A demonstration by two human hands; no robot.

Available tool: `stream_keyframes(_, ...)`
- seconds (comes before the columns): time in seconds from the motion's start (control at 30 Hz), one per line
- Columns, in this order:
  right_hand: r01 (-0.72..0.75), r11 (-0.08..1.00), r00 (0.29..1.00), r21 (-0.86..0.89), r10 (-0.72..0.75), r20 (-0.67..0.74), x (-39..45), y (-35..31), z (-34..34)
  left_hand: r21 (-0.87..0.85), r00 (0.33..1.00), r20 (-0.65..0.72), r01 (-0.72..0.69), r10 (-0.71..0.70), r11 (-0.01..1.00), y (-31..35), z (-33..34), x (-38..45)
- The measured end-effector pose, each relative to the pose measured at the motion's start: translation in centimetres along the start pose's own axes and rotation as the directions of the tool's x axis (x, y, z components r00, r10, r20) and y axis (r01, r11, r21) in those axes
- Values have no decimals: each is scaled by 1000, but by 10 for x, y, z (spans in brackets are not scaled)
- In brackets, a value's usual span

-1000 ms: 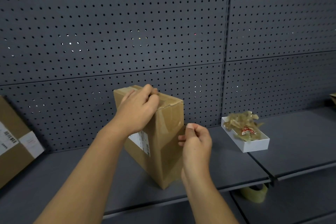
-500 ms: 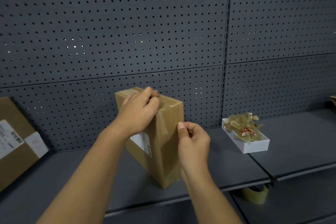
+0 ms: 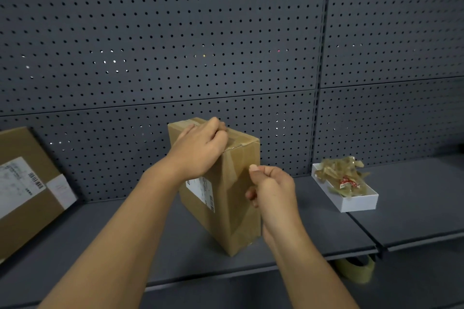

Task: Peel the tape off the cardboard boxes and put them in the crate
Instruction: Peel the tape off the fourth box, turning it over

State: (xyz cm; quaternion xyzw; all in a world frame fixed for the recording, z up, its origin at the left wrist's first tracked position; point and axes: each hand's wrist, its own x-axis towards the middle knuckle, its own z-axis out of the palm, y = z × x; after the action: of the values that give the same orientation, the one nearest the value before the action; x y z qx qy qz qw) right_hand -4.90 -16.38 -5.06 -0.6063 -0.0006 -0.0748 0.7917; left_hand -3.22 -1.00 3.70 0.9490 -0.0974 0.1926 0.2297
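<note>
Left hand (image 3: 200,148) grips the top of the upright brown cardboard box (image 3: 226,198) near the shelf's front edge; right hand (image 3: 272,187) fingers pinch its clear tape.

Box (image 3: 221,190) upright on grey shelf (image 3: 175,238), label on near face. Left hand (image 3: 200,150) curled over box top. Right hand (image 3: 272,188) pinches at taped front edge; tape itself hard to tell. White tray (image 3: 359,202) of peeled tape scraps (image 3: 341,174) right. Second box (image 3: 25,188) leans far left. Tape roll (image 3: 356,269) below shelf.
</note>
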Motion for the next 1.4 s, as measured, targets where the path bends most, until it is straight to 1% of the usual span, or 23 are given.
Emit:
stream_keyframes(0.1,47,985,999,-168,-47,0,3,4,-12,4,1000,9,13,-13,1000,2,-2,0)
stream_keyframes(0.17,85,954,994,-289,-63,85,6,4,-19,0,1000,7,11,-11,1000,4,-3,-1)
stream_keyframes(0.23,175,899,978,-402,-109,180,8,4,-24,1,1000,13,12,-12,1000,5,-4,-2)
stream_keyframes(0.27,217,871,969,-441,-137,206,9,3,-26,-2,1000,12,13,-13,1000,5,-4,-3)
stream_keyframes(0.43,303,813,950,-497,-213,230,17,2,-29,-13,1000,-6,11,-11,1000,4,-3,-2)
stream_keyframes(0.53,353,744,935,-567,-267,232,16,2,-27,-18,1000,-19,14,-14,1000,6,-1,-2)
stream_keyframes(0.7,402,664,915,-630,-322,244,13,3,-26,-18,1000,-18,11,-12,1000,6,-1,-2)
stream_keyframes(0.8,412,686,910,-600,-336,242,12,1,-21,-22,1000,-25,3,-4,1000,4,-1,-2)
stream_keyframes(0.9,379,792,924,-478,-296,242,12,-1,-20,-26,1000,-22,4,-5,1000,2,-2,-2)
stream_keyframes(1.07,314,898,939,-309,-244,244,13,0,-23,-32,1000,-14,5,-6,999,3,-2,-2)
stream_keyframes(1.27,307,929,932,-208,-248,265,9,-3,-24,-26,1000,-23,20,-20,999,2,2,-1)
stream_keyframes(1.4,278,955,937,-105,-246,247,7,-8,-21,-12,999,-26,45,-45,999,6,1,0)
